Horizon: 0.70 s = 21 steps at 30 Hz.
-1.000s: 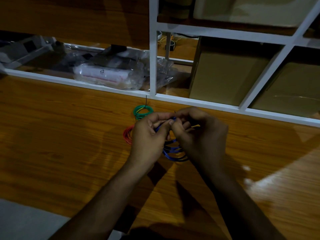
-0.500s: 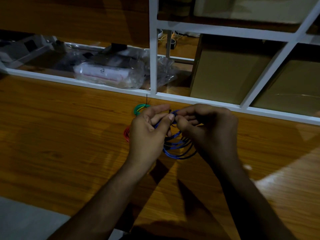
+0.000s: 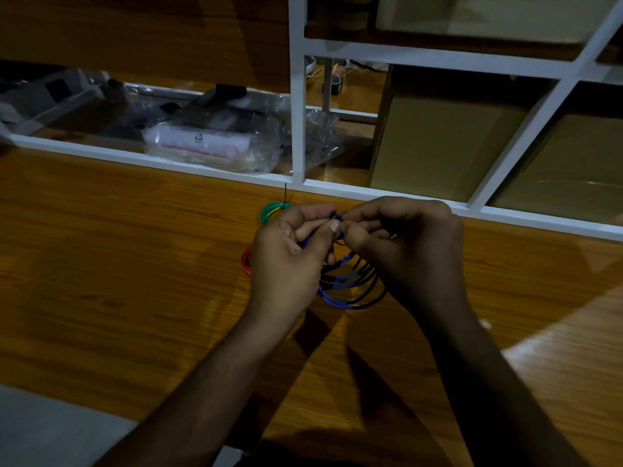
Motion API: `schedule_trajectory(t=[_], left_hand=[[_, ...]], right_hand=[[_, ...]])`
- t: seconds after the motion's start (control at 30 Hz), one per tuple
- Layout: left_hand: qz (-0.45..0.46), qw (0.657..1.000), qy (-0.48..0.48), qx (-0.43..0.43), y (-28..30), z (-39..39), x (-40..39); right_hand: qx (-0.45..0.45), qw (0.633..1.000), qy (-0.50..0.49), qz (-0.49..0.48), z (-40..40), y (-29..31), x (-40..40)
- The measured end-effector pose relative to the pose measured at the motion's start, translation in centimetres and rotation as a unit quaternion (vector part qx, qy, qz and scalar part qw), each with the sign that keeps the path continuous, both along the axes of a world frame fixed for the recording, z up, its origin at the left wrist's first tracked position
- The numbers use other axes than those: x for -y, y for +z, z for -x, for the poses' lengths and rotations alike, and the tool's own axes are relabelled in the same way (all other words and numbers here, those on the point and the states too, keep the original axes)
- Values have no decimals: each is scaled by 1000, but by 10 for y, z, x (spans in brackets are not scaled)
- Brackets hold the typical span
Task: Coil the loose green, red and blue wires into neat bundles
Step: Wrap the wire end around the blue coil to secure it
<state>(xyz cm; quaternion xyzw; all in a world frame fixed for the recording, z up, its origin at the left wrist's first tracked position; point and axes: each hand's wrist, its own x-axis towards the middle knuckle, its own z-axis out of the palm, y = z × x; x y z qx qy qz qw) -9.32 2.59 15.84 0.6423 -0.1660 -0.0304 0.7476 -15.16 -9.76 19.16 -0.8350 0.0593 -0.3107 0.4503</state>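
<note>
A coil of blue and black wire [image 3: 350, 288] hangs between my hands just above the wooden table [image 3: 118, 264]. My left hand [image 3: 290, 261] pinches its top with thumb and forefinger. My right hand [image 3: 411, 251] pinches the same spot from the other side, fingertips almost touching the left ones. A green coil [image 3: 273, 210] bound with a black tie lies on the table behind my left hand. A red coil [image 3: 246, 262] shows only as a sliver at the left edge of that hand.
A white shelf frame [image 3: 298, 129] runs along the back of the table. Behind it lie clear plastic bags [image 3: 215, 143] on the left and cardboard boxes [image 3: 445, 143] on the right. A pale floor strip [image 3: 50, 429] shows at bottom left.
Both hands stay pinched together at the top of the blue coil and have shifted slightly. The coil's loops have spread a little wider below the fingers.
</note>
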Motion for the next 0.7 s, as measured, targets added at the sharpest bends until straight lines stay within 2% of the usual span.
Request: schedule_trajectory(t=[0.7], left_hand=[[-19, 999, 2, 27, -2, 2, -1]], right_hand=[[-23, 1000, -8, 2, 1, 5, 1]])
